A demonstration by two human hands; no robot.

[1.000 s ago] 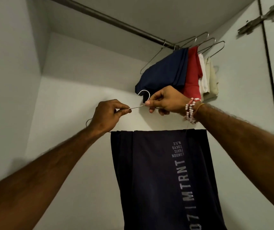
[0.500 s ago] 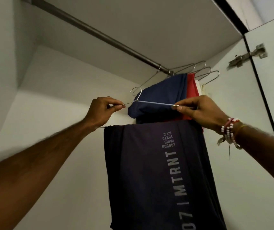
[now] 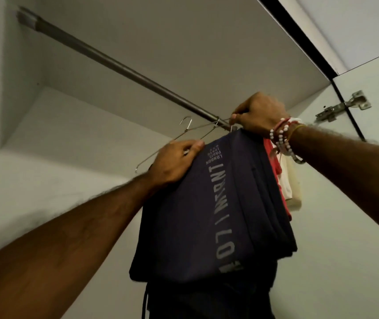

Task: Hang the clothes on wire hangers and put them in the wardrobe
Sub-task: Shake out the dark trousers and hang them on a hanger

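Arms raised into the wardrobe, the left hand [image 3: 177, 161] grips the wire hanger [image 3: 147, 162] by the draped navy lettered garment [image 3: 206, 215]; the right hand [image 3: 259, 113] pinches its wire at the rod [image 3: 115, 63].

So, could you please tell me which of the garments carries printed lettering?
The dark navy garment nearest the camera, by the left hand; the red garment and the cream garment behind it show no print.
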